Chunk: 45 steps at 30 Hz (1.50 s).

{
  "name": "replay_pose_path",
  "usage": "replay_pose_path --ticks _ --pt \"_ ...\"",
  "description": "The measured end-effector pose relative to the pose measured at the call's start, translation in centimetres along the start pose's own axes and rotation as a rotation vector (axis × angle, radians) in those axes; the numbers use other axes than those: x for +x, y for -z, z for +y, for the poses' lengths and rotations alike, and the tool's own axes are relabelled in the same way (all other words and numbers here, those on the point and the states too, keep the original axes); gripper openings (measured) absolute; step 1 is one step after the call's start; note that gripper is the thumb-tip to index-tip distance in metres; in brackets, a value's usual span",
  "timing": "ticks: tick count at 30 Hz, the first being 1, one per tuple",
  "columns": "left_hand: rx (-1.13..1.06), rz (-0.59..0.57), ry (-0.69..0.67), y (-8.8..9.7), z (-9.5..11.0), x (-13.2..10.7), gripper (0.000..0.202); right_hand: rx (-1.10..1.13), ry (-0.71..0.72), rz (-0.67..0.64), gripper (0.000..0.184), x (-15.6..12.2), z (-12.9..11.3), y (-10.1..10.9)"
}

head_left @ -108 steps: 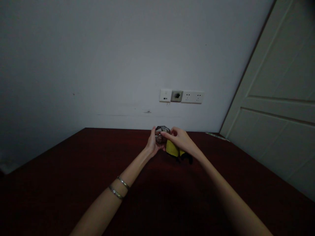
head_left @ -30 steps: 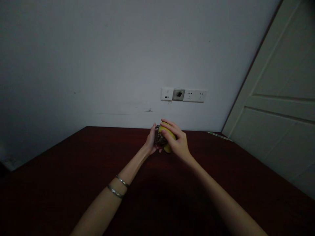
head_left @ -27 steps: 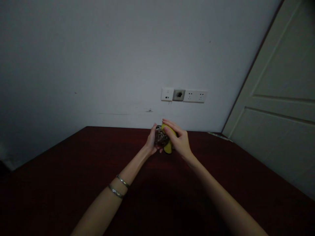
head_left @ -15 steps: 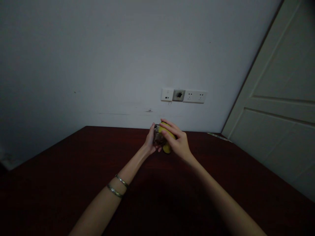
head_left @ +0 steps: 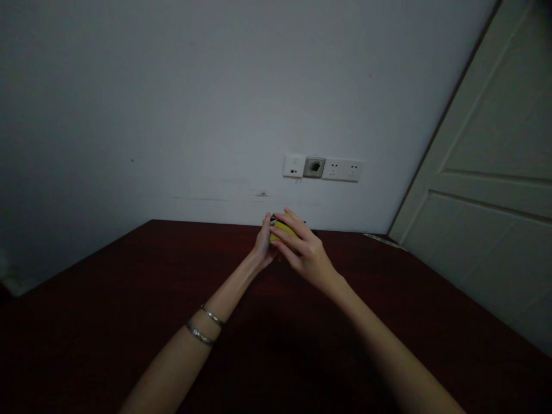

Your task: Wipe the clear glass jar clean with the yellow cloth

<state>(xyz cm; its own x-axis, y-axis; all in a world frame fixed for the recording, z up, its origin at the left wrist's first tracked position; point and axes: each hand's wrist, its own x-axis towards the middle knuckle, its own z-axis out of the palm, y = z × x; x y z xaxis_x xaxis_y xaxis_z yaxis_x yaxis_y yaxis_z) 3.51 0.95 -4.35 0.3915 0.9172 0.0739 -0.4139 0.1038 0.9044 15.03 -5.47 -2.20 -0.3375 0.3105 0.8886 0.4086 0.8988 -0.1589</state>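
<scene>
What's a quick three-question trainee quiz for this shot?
1. True or false: the two bangles are on the right arm.
2. What is fixed to the wall above the table?
3. What colour is the item between the left hand and the right hand? A) blue B) yellow C) white

Key:
1. False: they are on the left arm.
2. A white socket panel.
3. B
</scene>
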Motion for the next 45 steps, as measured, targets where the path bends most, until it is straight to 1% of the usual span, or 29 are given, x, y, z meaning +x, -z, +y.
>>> replay_pose_path --ticks 2,4,6,7,8,9,12,13,14,16,18,19,21,23,25,27,29,30,32,35,37,39,42,43,45 --pt "0.003 0.019 -0.015 0.0 0.1 0.0 0.064 -0.005 -0.073 0.088 0.030 0.1 0.1 0.0" --pt "0.029 0.025 -0.033 -0.1 0.1 -0.1 0.062 0.025 -0.215 0.191 0.027 0.3 0.3 0.1" --pt "0.065 0.029 -0.057 -0.3 0.2 -0.2 0.061 0.064 -0.332 0.231 0.024 0.5 0.5 0.4" --pt "0.079 0.037 -0.074 -0.3 0.2 -0.1 0.061 0.075 -0.350 0.223 0.023 0.5 0.7 0.6" --pt "0.086 0.052 -0.089 -0.4 0.2 -0.1 0.060 0.077 -0.333 0.203 0.024 0.5 0.8 0.8" --pt "0.087 0.071 -0.101 -0.5 0.2 -0.1 0.060 0.072 -0.284 0.171 0.024 0.4 0.9 0.9" --pt "0.046 0.119 -0.134 -0.5 0.3 0.0 0.058 0.070 -0.086 0.024 0.027 0.2 0.9 0.9" --pt "0.031 0.121 -0.136 -0.4 0.4 0.0 0.057 0.080 -0.047 -0.006 0.028 0.1 0.8 0.8" --pt "0.022 0.115 -0.131 -0.4 0.5 0.0 0.058 0.094 -0.043 -0.005 0.028 0.1 0.7 0.7" --pt "0.025 0.077 -0.112 -0.5 0.7 -0.2 0.060 0.127 -0.131 0.085 0.027 0.1 0.5 0.4" --pt "0.045 0.033 -0.097 -0.5 0.9 -0.3 0.061 0.180 -0.289 0.204 0.023 0.3 0.5 0.5" --pt "0.051 0.017 -0.097 -0.6 1.0 -0.4 0.060 0.218 -0.366 0.239 0.022 0.5 0.6 0.6" --pt "0.048 -0.005 -0.086 -0.7 1.1 -0.5 0.059 0.313 -0.480 0.253 0.022 0.7 1.0 1.0" --pt "0.012 -0.014 -0.038 -0.7 1.1 -0.5 0.060 0.399 -0.523 0.211 0.023 0.7 1.5 1.5" --pt "-0.050 -0.039 0.029 -0.7 1.1 -0.5 0.064 0.431 -0.476 0.144 0.024 0.7 1.7 2.0" --pt "-0.109 -0.060 0.073 -0.7 1.1 -0.6 0.067 0.416 -0.373 0.072 0.024 0.7 1.5 2.3" --pt "-0.150 -0.067 0.081 -0.7 1.2 -0.6 0.067 0.391 -0.285 0.034 0.023 0.8 1.2 2.4" --pt "-0.162 -0.065 0.079 -0.7 1.2 -0.7 0.066 0.385 -0.265 0.030 0.022 0.8 1.0 2.4" --pt "-0.157 -0.077 0.089 -0.6 1.3 -0.7 0.067 0.386 -0.274 0.057 0.022 0.9 0.9 2.3" --pt "-0.097 -0.127 0.117 -0.4 1.3 -0.8 0.071 0.399 -0.347 0.117 0.021 1.0 1.0 2.2" --pt "-0.075 -0.147 0.123 -0.2 1.3 -0.7 0.072 0.395 -0.376 0.131 0.022 1.0 1.0 2.2" --pt "-0.097 -0.140 0.109 -0.2 1.3 -0.6 0.069 0.376 -0.351 0.095 0.021 0.9 0.8 2.2" --pt "-0.145 -0.110 0.074 -0.3 1.4 -0.7 0.064 0.346 -0.254 0.018 0.019 0.8 0.7 2.2" --pt "-0.152 -0.099 0.063 -0.5 1.4 -0.7 0.063 0.335 -0.237 0.017 0.019 0.8 0.7 2.2" --pt "-0.146 -0.092 0.060 -0.8 1.5 -0.8 0.063 0.305 -0.243 0.062 0.018 0.8 0.9 2.1"
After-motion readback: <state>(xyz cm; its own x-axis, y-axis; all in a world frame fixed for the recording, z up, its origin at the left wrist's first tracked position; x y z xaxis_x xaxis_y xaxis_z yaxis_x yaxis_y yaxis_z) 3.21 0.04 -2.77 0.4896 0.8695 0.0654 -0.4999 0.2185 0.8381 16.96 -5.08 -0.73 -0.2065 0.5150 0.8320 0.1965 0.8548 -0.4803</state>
